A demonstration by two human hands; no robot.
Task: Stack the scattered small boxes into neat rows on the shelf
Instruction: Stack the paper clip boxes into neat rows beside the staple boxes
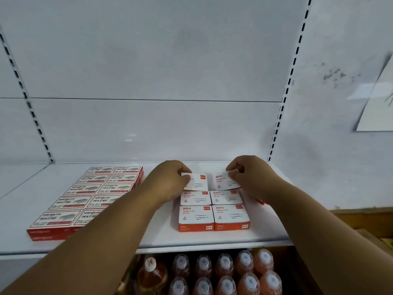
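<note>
Both hands, left (170,179) and right (252,177), each pinch a paper-clip box (198,181) (225,181) behind four aligned boxes (213,209) on the shelf (148,237)

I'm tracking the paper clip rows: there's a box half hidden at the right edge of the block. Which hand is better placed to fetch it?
Probably the right hand: the red-edged box lies just under its wrist, though it must first release its paper clip box.

Left hand (170,179) fingers cover the left part of the white-topped red paper-clip box (196,181) they pinch; right hand (248,175) hides the right edge of its matching box (223,181), and a red box corner (260,201) below those fingers is mostly hidden by the wrist. Small print on the box lids is too blurred to read. The left forearm covers part of the front red-and-white staple boxes (70,202); orange bottles (225,273) are cut by the bottom edge, a white paper sheet (378,103) by the right edge.
</note>
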